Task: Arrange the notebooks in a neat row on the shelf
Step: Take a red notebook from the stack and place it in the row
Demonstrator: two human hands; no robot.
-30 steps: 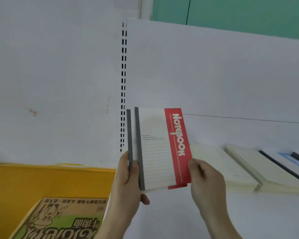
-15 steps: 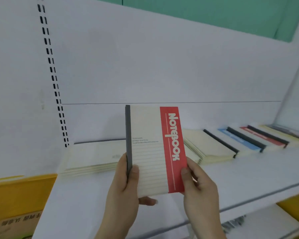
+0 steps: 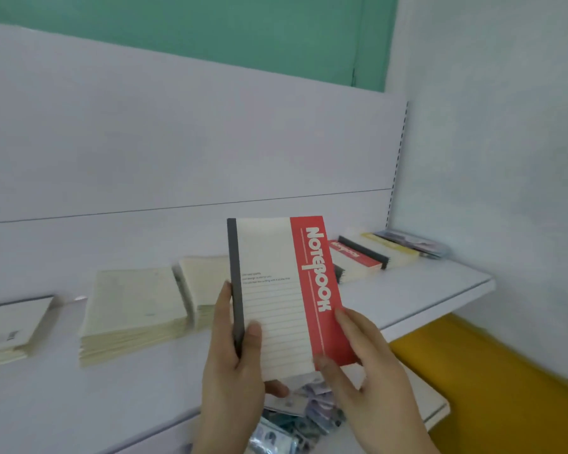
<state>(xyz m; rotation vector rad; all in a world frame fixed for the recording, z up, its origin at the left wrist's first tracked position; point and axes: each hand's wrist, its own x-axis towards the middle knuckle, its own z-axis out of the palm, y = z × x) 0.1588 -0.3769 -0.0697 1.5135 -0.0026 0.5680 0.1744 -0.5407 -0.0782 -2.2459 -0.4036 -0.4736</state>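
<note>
Left hand (image 3: 233, 365) fingers (image 3: 252, 335) and right hand (image 3: 371, 365) fingers (image 3: 348, 326) pinch the upright cream-and-red paper notebook (image 3: 277, 290) above the white shelf (image 3: 423, 290). Cream notebook stacks (image 3: 135, 303) lie left, coloured ones (image 3: 374, 253) far right, below a green wall (image 3: 210, 27). Since half a second ago, the view has swung right.

A green wall (image 3: 210, 31) rose behind the white back panel (image 3: 177, 132), and a slotted upright strip (image 3: 397, 165) ran down that panel's right edge, next to a pale side wall (image 3: 492, 142). Lower down on the right lay a yellow surface (image 3: 492, 371). Beneath the upper board, a lower white ledge (image 3: 436, 411) held a loose heap of small glossy packets (image 3: 295, 421), blurred and hard to make out.
</note>
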